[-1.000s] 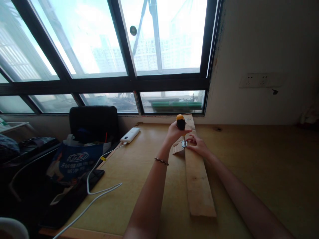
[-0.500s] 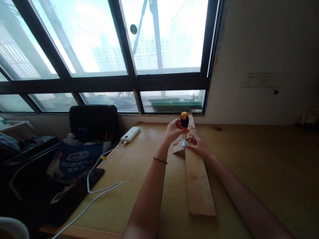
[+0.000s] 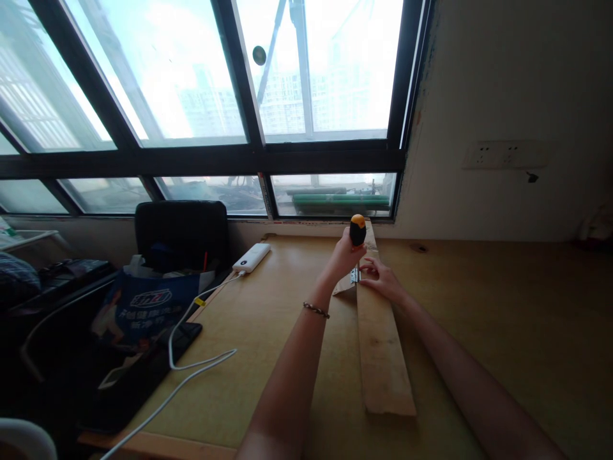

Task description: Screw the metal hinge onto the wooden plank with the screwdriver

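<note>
My left hand [image 3: 345, 257] is closed around the yellow-and-black handle of a screwdriver [image 3: 357, 232], which stands nearly upright. Its tip is hidden behind the hand. Below it, a small metal hinge [image 3: 354, 275] sits at the left edge of a long wooden board [image 3: 385, 358] lying lengthwise on the table. My right hand [image 3: 382, 281] rests over the board, its thumb and forefinger closed at the hinge's right side. A short wooden piece [image 3: 345, 289] lies tilted left of the board, partly covered by my left hand and wrist.
The wooden table [image 3: 287, 332] meets the wall below the window. A white power bank [image 3: 251, 257] with a white cable [image 3: 204, 365] lies on the left. Beyond that edge are a black chair [image 3: 181, 230], a blue bag [image 3: 148, 306] and a dark flat panel [image 3: 143, 377].
My left hand has shifted slightly right and wrapped further around the screwdriver handle, now hiding its shaft. My right hand stays at the hinge.
</note>
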`<control>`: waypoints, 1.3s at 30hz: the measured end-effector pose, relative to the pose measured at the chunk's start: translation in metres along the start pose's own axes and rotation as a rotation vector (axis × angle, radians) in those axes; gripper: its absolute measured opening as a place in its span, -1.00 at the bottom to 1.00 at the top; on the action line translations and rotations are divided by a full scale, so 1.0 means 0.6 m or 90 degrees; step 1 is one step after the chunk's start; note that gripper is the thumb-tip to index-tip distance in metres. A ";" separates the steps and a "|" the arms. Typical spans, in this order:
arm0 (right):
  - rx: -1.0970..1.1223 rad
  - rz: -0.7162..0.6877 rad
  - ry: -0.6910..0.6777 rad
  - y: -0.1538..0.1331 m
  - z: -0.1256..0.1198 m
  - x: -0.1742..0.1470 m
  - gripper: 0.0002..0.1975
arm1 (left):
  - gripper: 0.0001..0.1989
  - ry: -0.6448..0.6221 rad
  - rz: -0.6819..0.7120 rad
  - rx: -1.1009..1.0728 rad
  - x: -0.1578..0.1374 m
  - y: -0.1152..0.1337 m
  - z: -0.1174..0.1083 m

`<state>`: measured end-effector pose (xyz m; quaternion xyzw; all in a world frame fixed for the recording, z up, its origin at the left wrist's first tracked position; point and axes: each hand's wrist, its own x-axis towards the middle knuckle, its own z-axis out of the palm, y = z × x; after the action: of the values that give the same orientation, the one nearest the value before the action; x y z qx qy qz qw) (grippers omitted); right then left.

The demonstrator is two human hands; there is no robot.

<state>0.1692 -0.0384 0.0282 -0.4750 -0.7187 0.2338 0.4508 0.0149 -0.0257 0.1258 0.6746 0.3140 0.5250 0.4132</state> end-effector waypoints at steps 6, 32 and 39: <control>0.006 -0.006 0.001 -0.001 0.000 -0.001 -0.40 | -0.55 0.006 0.038 0.089 0.005 -0.011 0.006; 0.027 -0.013 -0.004 -0.002 -0.001 -0.002 -0.40 | -0.68 -0.041 0.011 -0.081 0.004 -0.004 0.004; 0.001 -0.007 -0.008 -0.009 -0.003 -0.001 -0.42 | -0.65 -0.114 0.012 -0.136 -0.001 0.018 0.004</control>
<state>0.1682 -0.0417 0.0328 -0.4694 -0.7238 0.2347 0.4481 0.0169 -0.0317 0.1347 0.6740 0.2118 0.4971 0.5037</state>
